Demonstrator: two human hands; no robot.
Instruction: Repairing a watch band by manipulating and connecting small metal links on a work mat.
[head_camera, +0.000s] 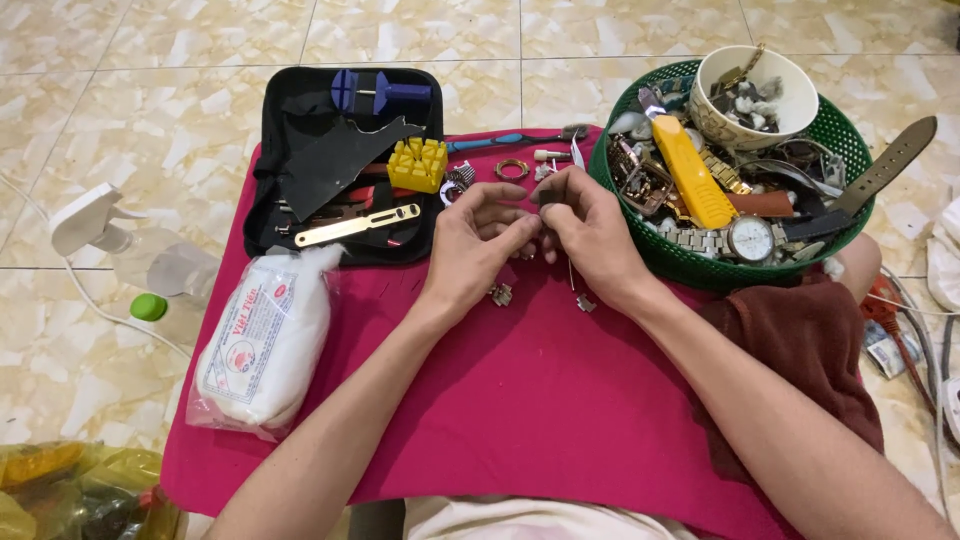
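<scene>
My left hand (478, 245) and my right hand (590, 232) meet fingertip to fingertip over a magenta cloth (520, 400). Between the fingertips they pinch a small metal part (543, 218), mostly hidden by my fingers. A thin metal pin (571, 272) hangs down below my right hand. Two small metal links lie on the cloth: one link (501, 294) under my left hand, another link (585, 302) under my right wrist.
An open black tool case (345, 165) holds a yellow block, a blue tool and a brass bar. A green basket (740, 170) at right holds watches, straps and a white cup. A bag of white cotton (262, 345) lies left. A spray bottle (120, 250) stands on the tiled floor.
</scene>
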